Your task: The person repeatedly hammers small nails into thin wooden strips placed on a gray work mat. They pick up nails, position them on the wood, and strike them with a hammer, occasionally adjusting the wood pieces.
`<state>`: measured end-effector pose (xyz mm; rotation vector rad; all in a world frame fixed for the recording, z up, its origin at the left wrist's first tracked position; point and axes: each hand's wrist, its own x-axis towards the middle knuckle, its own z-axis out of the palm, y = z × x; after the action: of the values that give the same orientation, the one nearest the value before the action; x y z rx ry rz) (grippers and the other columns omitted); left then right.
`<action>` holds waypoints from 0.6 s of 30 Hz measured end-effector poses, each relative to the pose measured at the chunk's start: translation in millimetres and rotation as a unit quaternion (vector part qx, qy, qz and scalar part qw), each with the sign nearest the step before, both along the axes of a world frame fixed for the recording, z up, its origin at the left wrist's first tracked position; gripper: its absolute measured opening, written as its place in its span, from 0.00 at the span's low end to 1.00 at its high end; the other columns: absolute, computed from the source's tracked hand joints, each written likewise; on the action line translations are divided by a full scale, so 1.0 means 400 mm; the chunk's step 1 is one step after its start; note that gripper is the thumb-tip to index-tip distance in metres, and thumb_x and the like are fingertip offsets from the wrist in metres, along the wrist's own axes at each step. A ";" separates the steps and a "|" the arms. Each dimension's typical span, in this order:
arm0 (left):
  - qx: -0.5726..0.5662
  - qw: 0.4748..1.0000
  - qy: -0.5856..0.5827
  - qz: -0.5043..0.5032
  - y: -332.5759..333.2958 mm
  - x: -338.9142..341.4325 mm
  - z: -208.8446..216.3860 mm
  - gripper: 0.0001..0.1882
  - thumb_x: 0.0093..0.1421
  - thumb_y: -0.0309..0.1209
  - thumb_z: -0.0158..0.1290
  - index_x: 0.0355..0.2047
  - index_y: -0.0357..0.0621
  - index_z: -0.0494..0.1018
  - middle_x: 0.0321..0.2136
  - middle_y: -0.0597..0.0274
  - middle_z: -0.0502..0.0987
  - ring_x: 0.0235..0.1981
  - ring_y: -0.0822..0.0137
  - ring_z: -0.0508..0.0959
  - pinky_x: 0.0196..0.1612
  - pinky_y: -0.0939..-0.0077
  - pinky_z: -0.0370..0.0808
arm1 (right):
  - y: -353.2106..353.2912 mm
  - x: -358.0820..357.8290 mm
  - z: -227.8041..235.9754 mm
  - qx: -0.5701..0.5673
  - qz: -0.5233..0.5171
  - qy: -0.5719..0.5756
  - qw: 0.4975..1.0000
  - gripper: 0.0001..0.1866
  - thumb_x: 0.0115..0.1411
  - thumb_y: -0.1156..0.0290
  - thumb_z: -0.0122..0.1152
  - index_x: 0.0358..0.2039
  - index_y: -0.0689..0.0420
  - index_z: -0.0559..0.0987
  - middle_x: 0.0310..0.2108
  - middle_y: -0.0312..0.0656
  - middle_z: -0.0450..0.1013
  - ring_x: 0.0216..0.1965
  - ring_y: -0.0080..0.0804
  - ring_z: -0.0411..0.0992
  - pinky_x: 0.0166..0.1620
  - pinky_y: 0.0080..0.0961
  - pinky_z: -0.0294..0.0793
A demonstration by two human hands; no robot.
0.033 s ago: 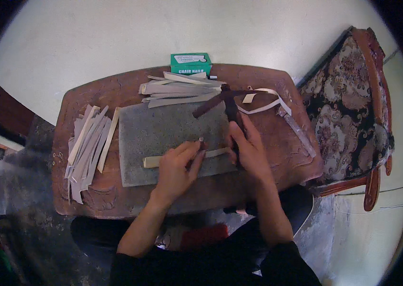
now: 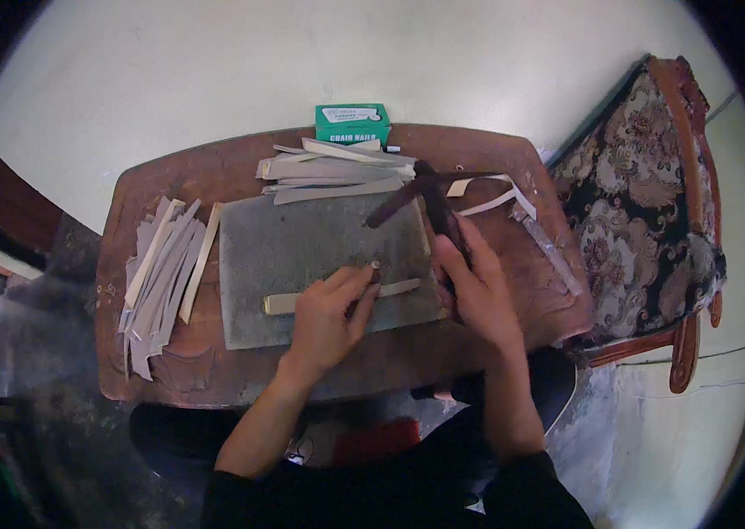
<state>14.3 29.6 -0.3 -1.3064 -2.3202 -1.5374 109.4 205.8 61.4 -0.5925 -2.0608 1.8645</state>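
Observation:
My left hand [image 2: 324, 313] is closed around a short dark punch [image 2: 375, 265] with a pale round top, upright over a folded cream and grey strip [image 2: 281, 303]. The punch's lower end is hidden by my fingers. The strip lies on a grey stone-like slab [image 2: 302, 238], partly covered by the hand. In my right hand [image 2: 481, 295] a hammer [image 2: 434, 203] is gripped by its dark handle. Its long head hangs above the slab's far right part, beyond the punch and apart from it.
The slab rests on a carved wooden table [image 2: 187, 181]. Piles of grey and cream strips lie at its left [image 2: 161, 269] and back [image 2: 328, 172]. A green box [image 2: 352, 124] stands behind. A looped pale strap [image 2: 522, 198] lies right, beside a flower-patterned chair [image 2: 637, 212].
My right hand and the hammer have shifted slightly right and toward me. My left hand keeps its hold on the punch, almost in place.

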 end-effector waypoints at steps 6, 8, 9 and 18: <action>-0.002 1.000 0.004 -0.011 0.013 -0.008 0.000 0.09 0.61 0.23 0.60 0.43 0.37 0.79 0.35 0.53 0.81 0.27 0.61 0.81 0.28 0.71 0.75 | -0.017 0.086 0.139 0.245 0.031 -0.004 0.969 0.21 0.69 0.67 0.58 0.60 0.59 0.71 0.36 0.49 0.78 0.37 0.41 0.79 0.42 0.32 0.75; -0.002 1.000 -0.002 -0.013 0.014 -0.006 0.004 0.10 0.61 0.23 0.60 0.43 0.37 0.79 0.35 0.53 0.81 0.28 0.61 0.81 0.29 0.71 0.76 | -0.023 0.095 0.144 0.274 0.047 0.009 0.960 0.21 0.69 0.68 0.59 0.60 0.59 0.71 0.39 0.53 0.79 0.41 0.48 0.80 0.45 0.35 0.75; 0.002 1.000 -0.002 -0.015 0.016 -0.007 0.003 0.09 0.61 0.23 0.60 0.43 0.37 0.79 0.35 0.53 0.81 0.29 0.61 0.81 0.30 0.71 0.76 | -0.024 0.099 0.141 0.292 0.050 0.017 0.955 0.21 0.68 0.68 0.59 0.60 0.59 0.71 0.40 0.54 0.79 0.43 0.51 0.80 0.47 0.36 0.75; 0.004 1.000 -0.010 -0.008 0.013 -0.003 -0.004 0.10 0.61 0.25 0.59 0.43 0.37 0.79 0.36 0.54 0.81 0.32 0.53 0.82 0.34 0.64 0.76 | -0.053 0.118 0.188 0.348 0.044 0.025 0.936 0.22 0.67 0.70 0.60 0.59 0.58 0.71 0.42 0.57 0.78 0.45 0.57 0.78 0.47 0.39 0.76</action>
<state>13.0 34.9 -1.8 -1.3167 -2.3186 -1.5701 156.8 184.4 136.5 -0.2604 -2.5217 1.0341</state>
